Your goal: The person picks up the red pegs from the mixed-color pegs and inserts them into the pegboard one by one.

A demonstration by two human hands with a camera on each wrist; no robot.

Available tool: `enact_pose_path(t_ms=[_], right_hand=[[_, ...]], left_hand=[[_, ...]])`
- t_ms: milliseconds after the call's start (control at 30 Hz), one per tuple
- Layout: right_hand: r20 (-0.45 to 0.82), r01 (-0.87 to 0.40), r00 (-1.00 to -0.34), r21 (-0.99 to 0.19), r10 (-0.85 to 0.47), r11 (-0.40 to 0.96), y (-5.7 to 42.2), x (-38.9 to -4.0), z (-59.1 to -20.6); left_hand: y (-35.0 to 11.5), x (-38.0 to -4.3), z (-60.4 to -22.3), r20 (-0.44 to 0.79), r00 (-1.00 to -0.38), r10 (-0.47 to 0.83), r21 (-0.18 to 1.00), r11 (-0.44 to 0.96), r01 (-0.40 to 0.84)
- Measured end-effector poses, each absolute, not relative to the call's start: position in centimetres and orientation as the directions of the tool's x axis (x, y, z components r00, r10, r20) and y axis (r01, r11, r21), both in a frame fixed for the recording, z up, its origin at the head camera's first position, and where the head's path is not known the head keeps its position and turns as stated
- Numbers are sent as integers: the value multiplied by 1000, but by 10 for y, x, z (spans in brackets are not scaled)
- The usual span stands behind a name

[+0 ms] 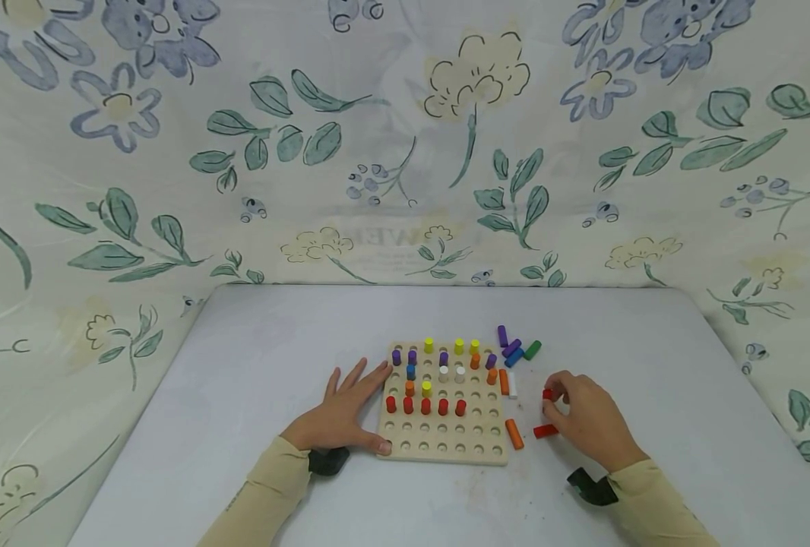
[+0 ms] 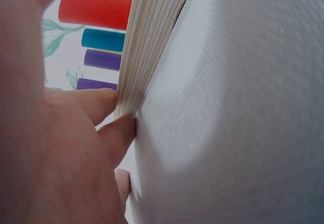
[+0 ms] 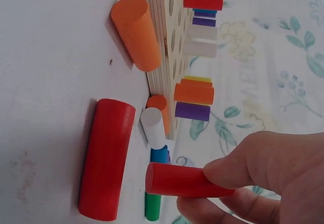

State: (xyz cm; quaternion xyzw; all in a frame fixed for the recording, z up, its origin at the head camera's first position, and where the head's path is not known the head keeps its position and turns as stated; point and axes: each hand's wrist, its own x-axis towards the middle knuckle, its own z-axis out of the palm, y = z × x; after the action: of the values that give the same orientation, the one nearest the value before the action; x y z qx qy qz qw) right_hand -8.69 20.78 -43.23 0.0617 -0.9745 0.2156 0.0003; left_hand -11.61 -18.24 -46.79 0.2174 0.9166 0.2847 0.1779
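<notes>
A pale wooden pegboard (image 1: 446,448) lies on the table, with coloured pegs standing in its holes; one row holds several red pegs (image 1: 425,406). My left hand (image 1: 336,414) rests against the board's left edge, fingers spread, with the thumb at the near corner. In the left wrist view its fingertips touch the layered side of the board. Off to the right of the board, my right hand (image 1: 590,418) pinches a red peg (image 3: 177,179) between thumb and fingers, above the tabletop. Another red peg (image 3: 107,159) lies on the table just below that hand.
Between board and right hand lie an orange peg (image 1: 514,434), another orange peg (image 1: 504,382) and a white peg (image 1: 512,385). Beyond the board's far right corner are purple pegs (image 1: 503,336), a blue peg (image 1: 514,357) and a green peg (image 1: 532,350). A floral cloth (image 1: 405,152) hangs behind the table.
</notes>
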Motion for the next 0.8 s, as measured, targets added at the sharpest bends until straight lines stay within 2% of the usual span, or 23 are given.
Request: enact_pose_path(t_ms=[300, 800], right_hand=[[17, -114, -993, -431, -119, 895, 199, -87, -429], [71, -183, -983, -438, -169, 880, 192, -89, -429]], left_hand=[[-183, -117, -469, -204, -843, 497, 591, 749, 299], [-182, -116, -466, -202, -842, 500, 594, 746, 301]])
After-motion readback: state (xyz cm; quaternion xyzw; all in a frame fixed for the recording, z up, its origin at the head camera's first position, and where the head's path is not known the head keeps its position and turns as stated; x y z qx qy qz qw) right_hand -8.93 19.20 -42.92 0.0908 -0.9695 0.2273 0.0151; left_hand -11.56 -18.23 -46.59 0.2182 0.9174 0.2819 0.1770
